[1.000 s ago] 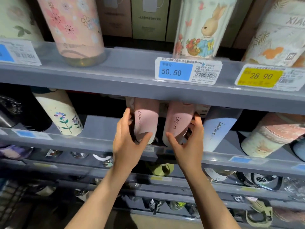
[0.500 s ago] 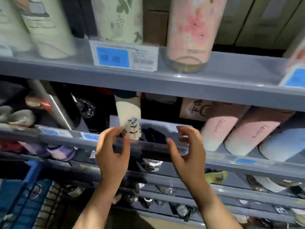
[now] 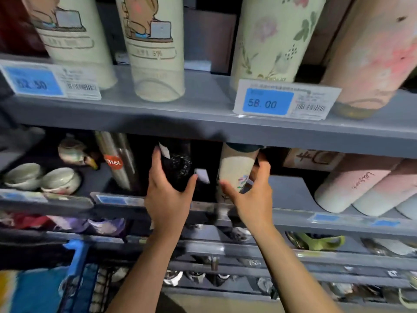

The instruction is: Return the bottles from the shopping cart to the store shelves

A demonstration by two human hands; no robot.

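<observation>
- Left hand (image 3: 168, 195) is wrapped around a dark, speckled black bottle (image 3: 178, 168) on the middle grey metal shelf (image 3: 293, 195), thumb on the right side of it and fingers up the left side, so it's got a proper hold.
- Right hand (image 3: 252, 197) is cupped around a cream bottle with a little flower print and a dark cap (image 3: 235, 168), thumb on the front, fingers curled round behind.
- Both bottles stand side by side on that shelf, slightly apart, tops tucked under the shelf above.
- To the left there's a tall stainless steel flask with a red 316L sticker (image 3: 117, 161); off to the right, pink-and-white bottles (image 3: 352, 184) lean over.
- Top shelf has tall cream cartoon tumblers (image 3: 155, 53) and a blue 58.00 price tag (image 3: 268, 101).
- Blue shopping cart (image 3: 76, 267) pokes in at the bottom left, pretty blurry.
</observation>
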